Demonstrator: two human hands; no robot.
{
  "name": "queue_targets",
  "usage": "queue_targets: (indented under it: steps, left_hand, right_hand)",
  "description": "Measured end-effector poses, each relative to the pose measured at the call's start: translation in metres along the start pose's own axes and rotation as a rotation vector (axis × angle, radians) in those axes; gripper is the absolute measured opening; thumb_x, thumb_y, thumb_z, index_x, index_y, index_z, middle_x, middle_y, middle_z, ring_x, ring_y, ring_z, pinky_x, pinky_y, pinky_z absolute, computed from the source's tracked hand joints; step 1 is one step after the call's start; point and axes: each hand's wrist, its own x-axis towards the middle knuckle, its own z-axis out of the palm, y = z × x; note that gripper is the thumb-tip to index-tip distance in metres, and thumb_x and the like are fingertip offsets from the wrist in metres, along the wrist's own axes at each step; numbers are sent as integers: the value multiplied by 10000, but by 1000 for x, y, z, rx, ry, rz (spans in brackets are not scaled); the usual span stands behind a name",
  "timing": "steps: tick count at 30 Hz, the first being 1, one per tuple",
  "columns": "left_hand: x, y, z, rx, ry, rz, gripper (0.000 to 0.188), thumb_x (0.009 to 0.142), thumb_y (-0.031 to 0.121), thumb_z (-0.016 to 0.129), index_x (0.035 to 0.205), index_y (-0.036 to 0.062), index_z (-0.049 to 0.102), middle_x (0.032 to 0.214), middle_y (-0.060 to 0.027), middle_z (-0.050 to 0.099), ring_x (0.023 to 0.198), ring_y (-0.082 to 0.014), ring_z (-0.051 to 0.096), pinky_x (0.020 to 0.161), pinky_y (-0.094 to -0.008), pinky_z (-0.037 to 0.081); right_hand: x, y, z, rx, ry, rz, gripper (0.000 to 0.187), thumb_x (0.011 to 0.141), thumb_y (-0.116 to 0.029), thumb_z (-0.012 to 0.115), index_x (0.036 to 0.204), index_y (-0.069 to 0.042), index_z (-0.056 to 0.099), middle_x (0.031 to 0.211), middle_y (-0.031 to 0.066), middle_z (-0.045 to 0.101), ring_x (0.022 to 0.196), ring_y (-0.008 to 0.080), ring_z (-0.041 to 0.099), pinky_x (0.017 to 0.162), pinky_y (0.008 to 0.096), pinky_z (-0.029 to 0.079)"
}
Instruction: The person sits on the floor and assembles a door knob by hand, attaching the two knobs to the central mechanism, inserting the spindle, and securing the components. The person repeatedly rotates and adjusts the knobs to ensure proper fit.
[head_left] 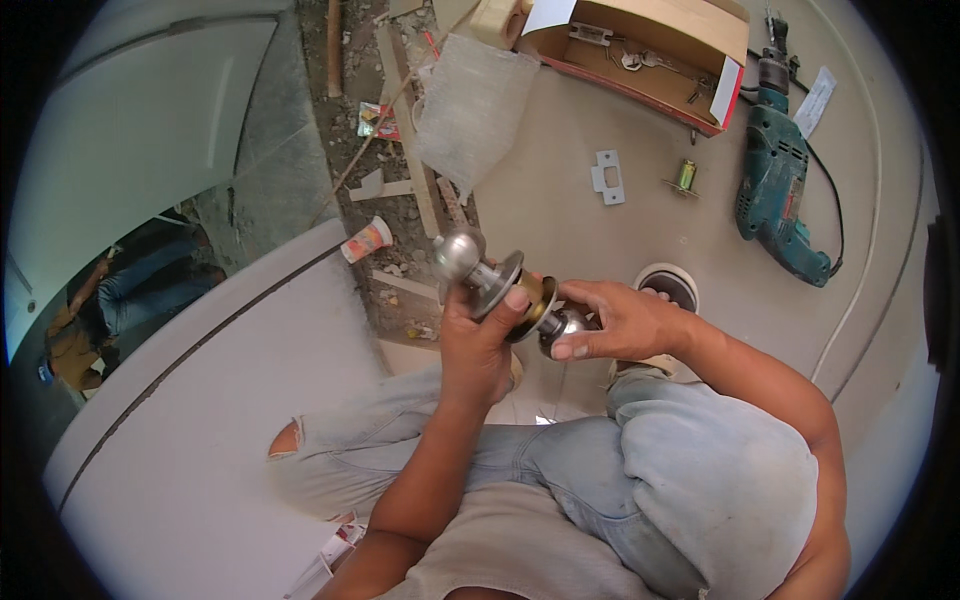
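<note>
A metal door knob set (pixel 505 285), with a round silver knob at each end and a brass-coloured middle, is held above my lap. My left hand (pixel 478 342) is closed round its middle, with the thumb pressed against the disc-shaped plate. The far knob points up and to the left. My right hand (pixel 628 318) grips the near knob, thumb below and fingers over it; part of that knob is hidden by the fingers. On the floor beyond lie a flat silver strike plate (pixel 615 180) and a small latch piece (pixel 686 178).
A teal power drill (pixel 772 190) lies at the right beside a pale cable (pixel 862 255). An open cardboard box (pixel 650 28) holds keys and small hardware. Bubble wrap (pixel 470 105), wood strips and rubble (pixel 352 90) lie at far left, with a paper cup (pixel 366 240) by a white panel (pixel 215 400).
</note>
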Motion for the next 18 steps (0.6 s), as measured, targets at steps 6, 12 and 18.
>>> queue_targets:
  steps: [6, 12, 18]
  left_hand:
    - [-11, 11, -21, -50, -239, -28, 611, 861, 86, 735, 1395, 59, 439, 1265, -95, 576, 1234, -244, 542, 1052, -475, 472]
    - [-15, 26, -35, -26, -315, -123, 664, 988, 547, 478, 1442, 64, 456, 1425, -152, 525, 1295, -303, 541, 1008, -507, 486]
    - [-21, 43, -26, 342, -348, -46, 711, 1005, 560, 432, 1441, 0, 415, 1386, -191, 529, 1182, -300, 602, 900, -467, 540]
  right_hand:
    - [-16, -20, -25, -98, -6, 43, 601, 813, -427, 699, 1215, 17, 638, 1000, 187, 682, 906, 280, 643, 810, 375, 495]
    - [-27, -30, -38, -77, -57, 66, 481, 745, -329, 691, 1068, 27, 681, 799, 124, 670, 721, 215, 609, 677, 353, 489]
    - [-29, -34, -45, -150, -128, 38, 412, 695, -303, 670, 943, 25, 685, 688, 111, 628, 610, 228, 573, 592, 365, 468]
